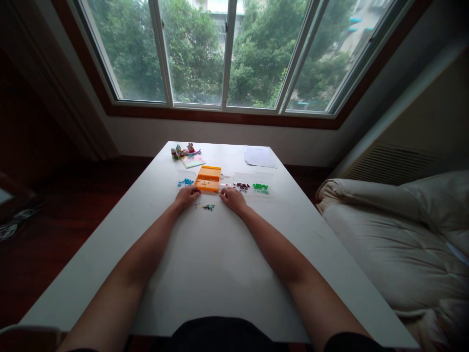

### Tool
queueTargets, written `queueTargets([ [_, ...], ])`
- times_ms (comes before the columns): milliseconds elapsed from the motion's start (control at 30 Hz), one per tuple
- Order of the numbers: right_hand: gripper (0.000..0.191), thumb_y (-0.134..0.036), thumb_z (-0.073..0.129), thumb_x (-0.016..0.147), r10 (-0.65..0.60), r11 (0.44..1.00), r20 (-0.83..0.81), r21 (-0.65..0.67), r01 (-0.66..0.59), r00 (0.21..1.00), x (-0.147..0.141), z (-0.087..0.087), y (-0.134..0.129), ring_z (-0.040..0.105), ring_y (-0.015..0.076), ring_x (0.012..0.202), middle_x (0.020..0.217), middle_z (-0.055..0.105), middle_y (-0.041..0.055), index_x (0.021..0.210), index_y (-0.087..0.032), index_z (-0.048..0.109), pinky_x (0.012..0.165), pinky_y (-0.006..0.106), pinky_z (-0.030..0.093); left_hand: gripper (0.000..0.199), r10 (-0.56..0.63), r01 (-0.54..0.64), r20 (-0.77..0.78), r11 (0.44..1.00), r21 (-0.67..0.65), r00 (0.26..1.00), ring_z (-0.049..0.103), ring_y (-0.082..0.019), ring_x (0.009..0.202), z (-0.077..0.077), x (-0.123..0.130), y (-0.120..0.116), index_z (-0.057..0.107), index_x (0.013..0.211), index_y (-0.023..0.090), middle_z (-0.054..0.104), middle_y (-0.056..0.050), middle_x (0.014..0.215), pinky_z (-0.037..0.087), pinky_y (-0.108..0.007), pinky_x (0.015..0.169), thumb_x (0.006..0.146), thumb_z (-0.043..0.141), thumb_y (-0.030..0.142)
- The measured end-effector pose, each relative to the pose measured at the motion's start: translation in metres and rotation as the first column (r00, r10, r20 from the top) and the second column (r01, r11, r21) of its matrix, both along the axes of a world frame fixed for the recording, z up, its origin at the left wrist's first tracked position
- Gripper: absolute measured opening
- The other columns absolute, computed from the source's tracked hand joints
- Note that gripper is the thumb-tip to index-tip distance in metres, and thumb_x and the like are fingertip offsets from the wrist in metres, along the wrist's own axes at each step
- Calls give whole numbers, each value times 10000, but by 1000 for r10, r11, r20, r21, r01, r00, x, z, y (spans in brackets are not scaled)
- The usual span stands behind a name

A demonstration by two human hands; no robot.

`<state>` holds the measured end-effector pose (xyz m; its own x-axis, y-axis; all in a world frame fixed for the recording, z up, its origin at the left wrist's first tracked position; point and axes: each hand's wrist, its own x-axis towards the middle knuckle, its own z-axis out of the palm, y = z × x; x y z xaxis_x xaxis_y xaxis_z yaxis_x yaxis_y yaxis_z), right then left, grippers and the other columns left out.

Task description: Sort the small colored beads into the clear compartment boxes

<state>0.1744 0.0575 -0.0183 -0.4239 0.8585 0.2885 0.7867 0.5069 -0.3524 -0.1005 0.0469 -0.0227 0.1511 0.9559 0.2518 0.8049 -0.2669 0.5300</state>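
Table (220, 264) near window (227, 58), orange case (208, 178) atop

The person at the white table (220, 274) wears black, as far as I can see. At the table's near edge shows a smooth, rounded stretch of black clothing (220, 337). The black right sleeve (351, 342) stops above the elbow; of the left sleeve (78, 350), just a dark sliver. The tapering forearms (269, 239) are bare.

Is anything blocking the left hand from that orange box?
Nothing visible: the left hand is by the near left corner of the orange box; I can't tell whether they touch. Blue pieces lie beyond the hand.
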Motion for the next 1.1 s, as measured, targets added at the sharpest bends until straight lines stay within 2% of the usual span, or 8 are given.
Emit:
queueTargets([
  [100, 112, -315, 671, 895, 25, 997, 49, -80, -21, 998, 4, 4, 1, 582, 187, 797, 891, 705, 52, 966, -233, 701, 685, 266, 368, 244, -1, 1, 0, 1000, -1, 1000, 623, -205, 863, 0, 0, 1, 779, 940, 227, 733, -50, 961, 483, -305, 783, 858, 581, 344],
  [200, 69, -238, 683, 858, 86, 991, 64, -105, -79, 994, 5, 6, 0, 583, 183, 769, 867, 713, 47, 923, -229, 702, 660, 261, 344, 236, 2, -2, 2, 1000, -7, 1000, 627, -210, 885, 0, 0, 1, 777, 933, 228, 737, -49, 963, 483, -304, 791, 853, 588, 344],
  [300, 65, -170, 662, 831, 113, 991, 81, -84, -106, 990, 5, 8, -2, 581, 179, 760, 844, 709, 49, 866, -214, 694, 643, 260, 321, 230, -4, 4, 2, 1000, -6, 1000, 627, -212, 895, 1, 1, 0, 774, 929, 228, 738, -52, 969, 484, -308, 798, 850, 589, 339],
  [433, 71, -155, 644, 811, 67, 997, 98, -49, -62, 993, 6, 9, -4, 572, 177, 756, 832, 697, 53, 847, -204, 683, 632, 259, 306, 223, -6, 6, -2, 1000, 7, 1000, 631, -212, 891, 3, 2, -1, 768, 932, 234, 735, -52, 971, 485, -312, 793, 852, 586, 333],
  [667, 119, -124, 622, 823, 53, 999, -20, 11, -53, 998, 13, 11, -3, 589, 164, 797, 888, 689, 43, 864, -200, 705, 727, 247, 389, 226, 16, -16, -22, 1000, 9, 1000, 634, -205, 860, 6, 6, -4, 770, 921, 244, 733, -48, 960, 501, -313, 782, 858, 578, 345],
  [800, 164, -135, 581, 854, -33, 992, -195, 109, 55, 980, 18, 10, 4, 613, 186, 873, 915, 691, 63, 897, -192, 728, 806, 271, 434, 226, 22, -21, -48, 1000, 17, 999, 631, -205, 875, 9, 8, -7, 769, 925, 243, 732, -51, 951, 502, -318, 797, 861, 571, 332],
  [900, 205, -163, 538, 876, -106, 971, -356, 166, 174, 928, 27, 11, 12, 622, 197, 880, 921, 695, 80, 937, -176, 733, 842, 292, 454, 221, 30, -27, -80, 999, 46, 996, 628, -214, 886, 12, 13, -11, 757, 899, 239, 726, -57, 922, 491, -319, 789, 877, 558, 330],
  [1100, 284, -280, 489, 905, -245, 928, -598, 83, 363, 764, 47, 12, 26, 635, 216, 853, 973, 716, 107, 1010, -157, 723, 850, 331, 489, 236, -19, 29, -131, 996, 79, 991, 624, -221, 860, 12, 35, -20, 716, 901, 236, 711, -69, 911, 459, -322, 755, 937, 506, 337],
])
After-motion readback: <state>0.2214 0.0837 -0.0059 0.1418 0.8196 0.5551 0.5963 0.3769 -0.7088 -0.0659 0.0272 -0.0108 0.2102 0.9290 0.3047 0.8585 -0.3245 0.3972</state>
